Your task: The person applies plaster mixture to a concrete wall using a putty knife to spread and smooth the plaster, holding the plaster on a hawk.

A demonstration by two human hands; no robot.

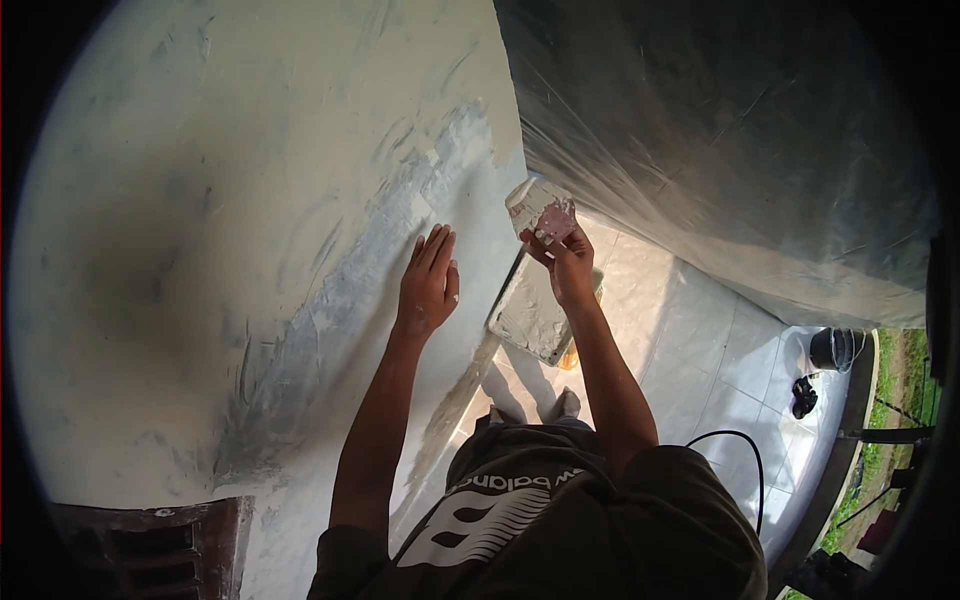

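My right hand [562, 262] grips a flat, pinkish putty scraper [545, 212] smeared with whitish putty. It is raised beside the wall's edge, above the putty-covered tray. My left hand [430, 282] is stretched out flat against or close over the wall [300, 200], fingers together, with a white smudge on the thumb. Around it the wall carries a grey patch [370, 235] with rough whitish strokes. Below my hands, the dark-rimmed tray [535, 310] holds a spread of pale putty.
Translucent plastic sheeting [720, 130] hangs on the right. A dark bucket [832, 350] and a black crumpled item [803, 397] stand on the tiled floor [690, 340], with grass beyond its edge. A brown wooden frame [150, 545] is at lower left. A black cable [757, 465] curves near my side.
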